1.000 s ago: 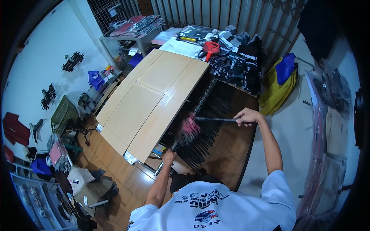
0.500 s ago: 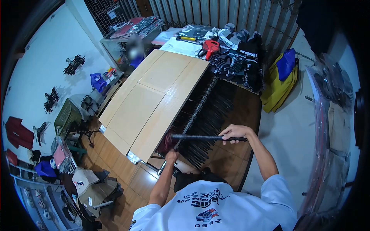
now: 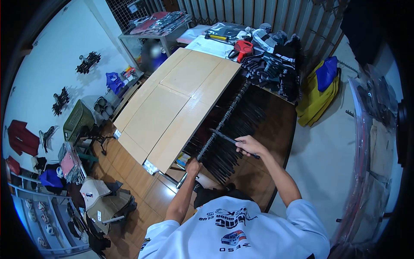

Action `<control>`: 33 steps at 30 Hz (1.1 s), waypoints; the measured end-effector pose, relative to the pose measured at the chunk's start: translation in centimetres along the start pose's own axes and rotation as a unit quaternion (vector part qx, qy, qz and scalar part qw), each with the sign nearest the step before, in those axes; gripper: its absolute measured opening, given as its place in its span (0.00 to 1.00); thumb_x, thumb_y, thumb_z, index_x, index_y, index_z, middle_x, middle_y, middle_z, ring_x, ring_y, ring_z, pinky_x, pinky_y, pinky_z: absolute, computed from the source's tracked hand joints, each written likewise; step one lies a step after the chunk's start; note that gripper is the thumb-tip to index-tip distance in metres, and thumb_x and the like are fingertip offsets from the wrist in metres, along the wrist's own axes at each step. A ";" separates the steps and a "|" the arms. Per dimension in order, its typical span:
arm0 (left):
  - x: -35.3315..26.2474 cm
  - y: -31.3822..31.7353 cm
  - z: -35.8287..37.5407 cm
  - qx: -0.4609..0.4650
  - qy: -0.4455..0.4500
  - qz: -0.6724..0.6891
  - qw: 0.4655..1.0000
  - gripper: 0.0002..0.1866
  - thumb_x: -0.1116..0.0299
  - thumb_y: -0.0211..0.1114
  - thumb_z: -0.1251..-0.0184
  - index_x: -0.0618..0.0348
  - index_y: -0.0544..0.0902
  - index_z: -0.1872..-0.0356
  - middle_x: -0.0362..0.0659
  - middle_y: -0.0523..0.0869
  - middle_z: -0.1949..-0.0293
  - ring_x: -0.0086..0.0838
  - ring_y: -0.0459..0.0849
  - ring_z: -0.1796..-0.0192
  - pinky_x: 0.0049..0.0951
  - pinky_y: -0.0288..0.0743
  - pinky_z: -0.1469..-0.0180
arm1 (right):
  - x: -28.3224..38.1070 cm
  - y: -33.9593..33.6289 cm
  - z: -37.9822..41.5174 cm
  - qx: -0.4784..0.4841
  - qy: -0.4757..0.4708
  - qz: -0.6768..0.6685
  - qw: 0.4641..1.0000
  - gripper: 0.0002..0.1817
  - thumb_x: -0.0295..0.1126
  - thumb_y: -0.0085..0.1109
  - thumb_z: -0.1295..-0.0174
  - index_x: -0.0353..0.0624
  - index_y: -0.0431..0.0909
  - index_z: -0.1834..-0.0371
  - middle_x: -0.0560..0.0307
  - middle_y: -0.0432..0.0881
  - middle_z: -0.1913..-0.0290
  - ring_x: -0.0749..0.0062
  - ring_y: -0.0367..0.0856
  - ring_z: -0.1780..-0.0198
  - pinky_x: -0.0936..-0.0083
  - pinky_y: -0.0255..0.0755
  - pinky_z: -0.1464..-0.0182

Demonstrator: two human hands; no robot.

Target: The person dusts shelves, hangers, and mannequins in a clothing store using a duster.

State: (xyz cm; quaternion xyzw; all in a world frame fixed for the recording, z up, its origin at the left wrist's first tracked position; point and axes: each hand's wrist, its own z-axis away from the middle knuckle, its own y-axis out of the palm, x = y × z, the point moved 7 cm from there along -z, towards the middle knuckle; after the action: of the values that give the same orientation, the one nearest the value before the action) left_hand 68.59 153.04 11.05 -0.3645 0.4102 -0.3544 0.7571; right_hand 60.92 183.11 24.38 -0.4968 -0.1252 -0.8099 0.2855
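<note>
Nearest is the person's own white shirt (image 3: 235,235), dark lettering across it, with both bare arms reaching forward. The left hand (image 3: 193,166) is curled at the near end of a ridged rail (image 3: 230,105), just beside the near corner of a light-brown board (image 3: 185,77); whether it grips the rail cannot be told. To its right and a little farther, the right hand (image 3: 249,146) is closed around a dark stick (image 3: 225,137), which slants far and left across the rail (its far tip sinks into the shadow there and is hard to make out). Dark hangers (image 3: 217,166) fan out in a close row on the rail's right side, while the board spreads to its left. Beyond the board's far edge, a red handheld tool (image 3: 244,48) lies just left of piled dark clothes (image 3: 269,71). To their right hangs a yellow garment (image 3: 317,101), and farthest stands a ribbed gate (image 3: 258,13).
</note>
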 end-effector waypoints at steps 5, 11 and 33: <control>-0.4 -0.5 0.3 -0.046 0.012 -0.013 0.999 0.23 0.60 0.65 0.46 0.65 0.83 0.52 0.60 0.87 0.54 0.53 0.86 0.49 0.48 0.79 0.45 | -0.9 4.0 -5.8 -0.032 0.011 0.085 0.996 0.20 0.31 0.55 0.30 0.38 0.77 0.37 0.55 0.84 0.68 0.82 0.72 0.82 0.80 0.69 0.83; -0.6 -0.6 0.5 0.007 -0.020 -0.011 1.000 0.26 0.58 0.63 0.44 0.61 0.82 0.46 0.58 0.85 0.48 0.52 0.83 0.44 0.49 0.74 0.39 | -2.3 6.5 -11.4 -0.184 -0.138 0.269 0.935 0.22 0.34 0.61 0.34 0.35 0.78 0.40 0.44 0.88 0.61 0.64 0.83 0.78 0.69 0.78 0.75; -0.4 -0.2 0.1 -0.074 0.040 -0.018 0.996 0.24 0.61 0.67 0.50 0.66 0.82 0.53 0.60 0.86 0.54 0.52 0.86 0.52 0.46 0.81 0.48 | -0.1 -10.2 1.7 -0.491 -0.055 0.172 0.852 0.19 0.33 0.52 0.32 0.43 0.76 0.39 0.32 0.82 0.50 0.32 0.76 0.44 0.48 0.71 0.42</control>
State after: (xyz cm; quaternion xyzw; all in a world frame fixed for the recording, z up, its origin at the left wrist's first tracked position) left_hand 68.47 153.28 11.43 -0.4129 0.4585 -0.3506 0.7046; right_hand 56.16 192.16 25.94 -0.6298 0.3604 -0.6754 0.1316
